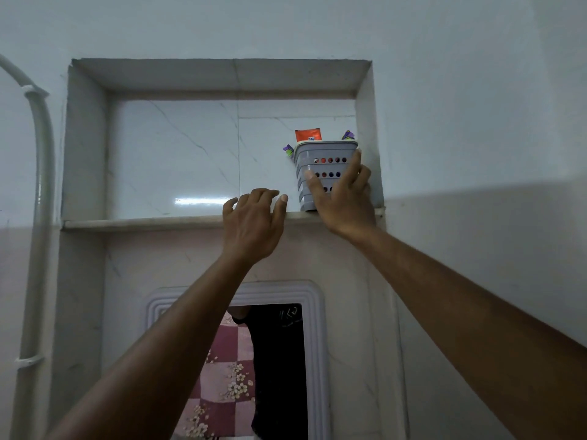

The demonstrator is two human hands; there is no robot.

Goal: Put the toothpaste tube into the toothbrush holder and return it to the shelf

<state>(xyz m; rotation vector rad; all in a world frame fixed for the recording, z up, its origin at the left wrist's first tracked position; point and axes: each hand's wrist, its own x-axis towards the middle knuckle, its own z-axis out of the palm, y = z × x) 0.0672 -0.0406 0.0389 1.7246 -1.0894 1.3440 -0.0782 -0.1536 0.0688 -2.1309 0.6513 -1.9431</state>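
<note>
A grey perforated toothbrush holder (320, 154) stands on the right end of a marble shelf (143, 223) inside a wall niche. The red end of a toothpaste tube (308, 134) sticks out of its top, with purple toothbrush heads (348, 134) at either side. My right hand (343, 201) is wrapped around the holder's front and right side, thumb across the front. My left hand (254, 223) hovers at the shelf's front edge just left of the holder, fingers curled and apart, holding nothing.
The niche's right wall (368, 138) is close beside the holder. A white pipe (41, 185) runs down the left wall. Below the shelf hangs a framed mirror (273, 369) showing a person's reflection.
</note>
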